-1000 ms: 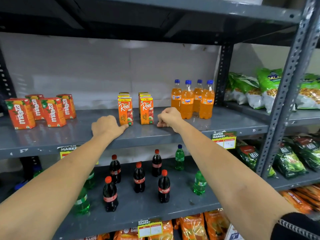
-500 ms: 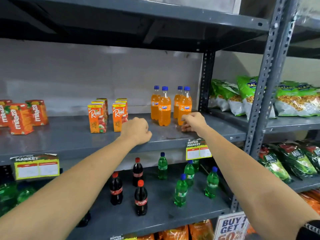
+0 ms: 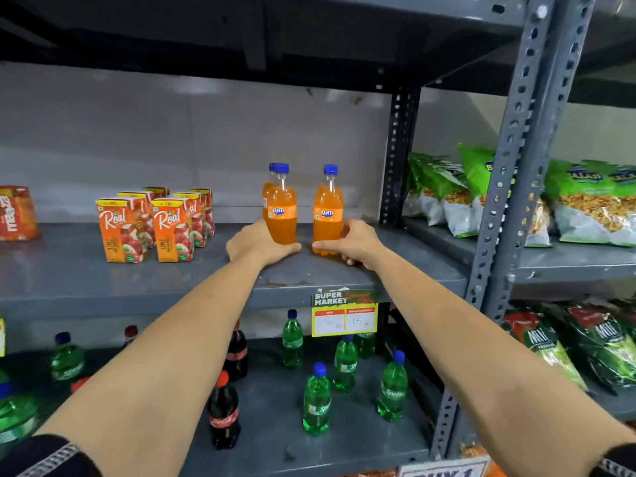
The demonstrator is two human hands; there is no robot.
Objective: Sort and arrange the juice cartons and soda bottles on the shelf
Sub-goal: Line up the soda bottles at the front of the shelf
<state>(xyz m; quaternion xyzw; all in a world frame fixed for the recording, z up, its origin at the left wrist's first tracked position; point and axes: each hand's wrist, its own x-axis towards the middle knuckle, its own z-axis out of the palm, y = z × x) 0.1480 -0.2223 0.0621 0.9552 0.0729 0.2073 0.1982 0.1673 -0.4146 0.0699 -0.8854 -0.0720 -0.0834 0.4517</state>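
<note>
Fanta bottles stand on the middle shelf (image 3: 344,273) between our hands: our left hand (image 3: 256,244) wraps the base of the left bottle (image 3: 282,215), our right hand (image 3: 351,244) the right bottle (image 3: 328,211). Real juice cartons (image 3: 155,222) stand nearby, leftward.

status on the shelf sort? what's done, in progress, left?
Done: Real juice cartons stand in two neat rows on the middle shelf. In hand: left hand and right hand each cup the base of a Fanta bottle. Left: green soda bottles and cola bottles below stand scattered and mixed.
</note>
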